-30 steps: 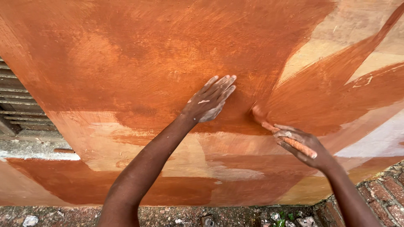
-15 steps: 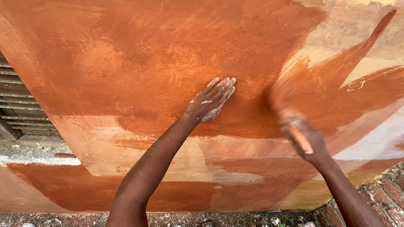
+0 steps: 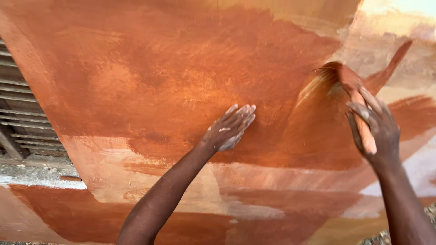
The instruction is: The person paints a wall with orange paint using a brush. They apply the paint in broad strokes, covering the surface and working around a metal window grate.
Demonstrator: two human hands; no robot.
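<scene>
Fingers (image 3: 369,105) of the right hand (image 3: 374,129) are curled around the handle of a paintbrush (image 3: 356,97), gripping it firmly, with the handle running down through the palm and the paint-smeared bristles standing above the hand, pressed against the wall (image 3: 159,77). That brush head sits at the upper right of the view, at the edge of the rust-orange coat, where a paler tan streak curves down beside it; the bristles look blurred, so how far they splay cannot be told for sure. Over at the centre, the left hand (image 3: 229,129) lies flat on the painted wall, its fingers stretched out and held close together, holding nothing, the palm touching the surface well apart from the brush and lower than the bristles. Both forearms rise from the bottom edge of the view, the left one slanting up from the lower middle, the right one coming up at the far right. Most of the wall carries the dark orange paint, while bare cream and tan patches show below the left hand and along the top right corner. A slatted vent or shutter (image 3: 22,118) is set at the far left, with a rough grey ledge (image 3: 36,174) beneath it.
</scene>
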